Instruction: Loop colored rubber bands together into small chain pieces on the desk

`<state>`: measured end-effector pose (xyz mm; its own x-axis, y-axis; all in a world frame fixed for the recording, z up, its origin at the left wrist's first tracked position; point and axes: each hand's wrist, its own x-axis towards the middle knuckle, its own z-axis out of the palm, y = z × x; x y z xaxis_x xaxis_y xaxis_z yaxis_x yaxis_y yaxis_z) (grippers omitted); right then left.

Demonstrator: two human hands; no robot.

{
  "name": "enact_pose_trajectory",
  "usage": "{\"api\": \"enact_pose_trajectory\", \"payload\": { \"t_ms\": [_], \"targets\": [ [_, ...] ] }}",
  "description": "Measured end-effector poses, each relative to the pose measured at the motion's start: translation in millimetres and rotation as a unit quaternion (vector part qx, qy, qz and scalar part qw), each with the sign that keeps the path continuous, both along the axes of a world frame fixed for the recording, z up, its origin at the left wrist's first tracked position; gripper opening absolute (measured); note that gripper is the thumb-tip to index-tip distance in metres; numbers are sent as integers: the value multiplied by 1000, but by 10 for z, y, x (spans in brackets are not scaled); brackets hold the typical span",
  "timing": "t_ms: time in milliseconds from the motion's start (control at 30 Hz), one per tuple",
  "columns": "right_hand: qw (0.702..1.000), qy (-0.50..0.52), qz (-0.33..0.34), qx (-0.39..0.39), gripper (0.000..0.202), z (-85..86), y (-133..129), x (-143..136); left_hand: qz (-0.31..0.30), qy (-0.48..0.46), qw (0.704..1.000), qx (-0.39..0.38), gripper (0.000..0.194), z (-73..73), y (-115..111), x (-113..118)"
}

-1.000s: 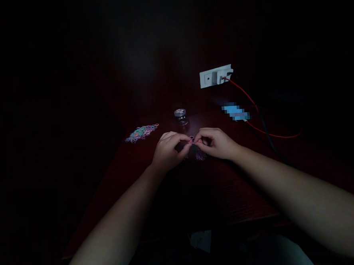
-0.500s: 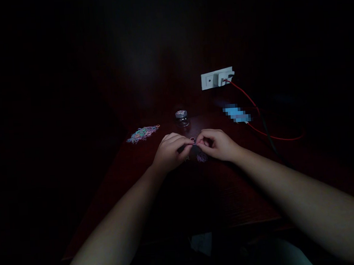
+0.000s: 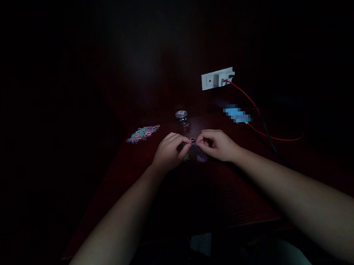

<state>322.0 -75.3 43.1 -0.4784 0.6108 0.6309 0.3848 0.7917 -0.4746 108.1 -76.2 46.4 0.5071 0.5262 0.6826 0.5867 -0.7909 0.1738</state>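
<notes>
Both hands meet above the middle of the dark red table [image 3: 246, 192]. My left hand [image 3: 172, 150] pinches one end of a small, thin elastic band [image 3: 193, 143] between thumb and forefinger. The other end is pinched in my right hand [image 3: 215, 144], so the band spans the short gap between the fingertips. Just behind it lies a small pink ring-shaped band [image 3: 192, 139]. Below the fingers on the tabletop are a little bunch of purple bands [image 3: 201, 157] and a pale bunch [image 3: 186, 158], partly hidden by my left hand.
A heap of multicoloured bands [image 3: 143, 133] lies at the left. Behind my hands stands a small clear lidded jar [image 3: 182, 118]. At the right, a red cable [image 3: 281, 138] runs from a charger in the wall socket [image 3: 217, 79] to a blurred blue object [image 3: 236, 113].
My two hands hold nearly the same place, with only a slight shift of the fingers. The elastic band stays between them.
</notes>
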Motion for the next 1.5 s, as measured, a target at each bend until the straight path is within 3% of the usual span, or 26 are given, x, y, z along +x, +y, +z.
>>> {"api": "enact_pose_trajectory", "payload": {
  "t_ms": [567, 1000, 1500],
  "targets": [
    [999, -22, -24, -16, 11, -3, -3, -23, -8, 17, 999, -41, 3, 22, -37, 15],
    [997, -11, 28, -66, 18, -37, -4, -36, -4, 11, 998, -66, 2, 18, -37, 21],
    [1000, -16, 2, -22, 10, -32, 28, -20, -17, 20, 997, -76, 2, 28, -47, 29]
  ]
}}
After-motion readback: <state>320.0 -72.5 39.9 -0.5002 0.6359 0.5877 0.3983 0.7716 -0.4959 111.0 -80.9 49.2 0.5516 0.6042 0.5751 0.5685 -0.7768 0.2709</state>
